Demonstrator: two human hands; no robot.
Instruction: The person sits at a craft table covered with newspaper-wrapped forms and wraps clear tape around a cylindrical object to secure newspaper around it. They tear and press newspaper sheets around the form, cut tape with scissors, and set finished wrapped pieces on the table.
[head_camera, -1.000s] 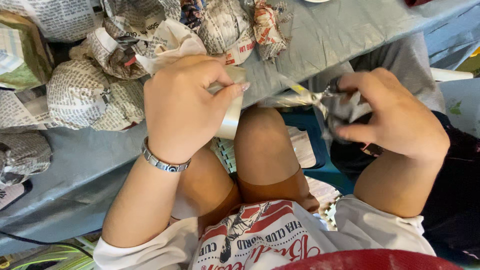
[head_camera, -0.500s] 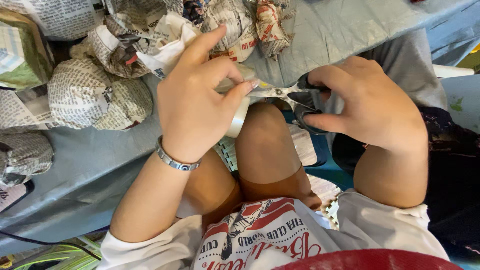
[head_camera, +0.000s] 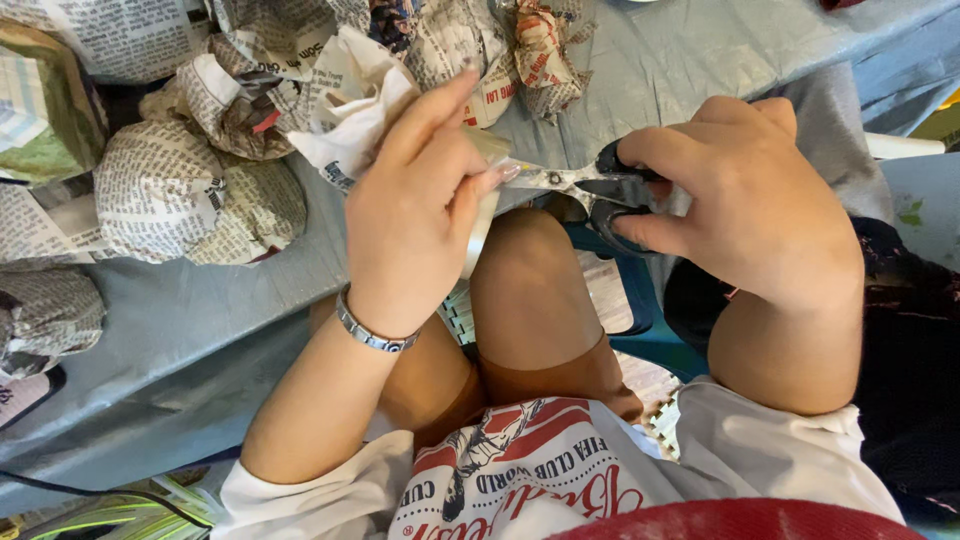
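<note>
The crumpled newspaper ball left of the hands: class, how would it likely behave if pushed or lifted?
The newspaper ball probably feels light, being only crumpled sheet. Its lumpy shape would likely wobble rather than roll far. It probably dents easily, judging by its creases.

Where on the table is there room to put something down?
The grey table covering is bare at the upper right, between the crumpled newspaper balls and the right hand holding the black-handled scissors. Another bare strip runs along the near edge, left of the left hand. The upper left is crowded with newspaper.
</note>
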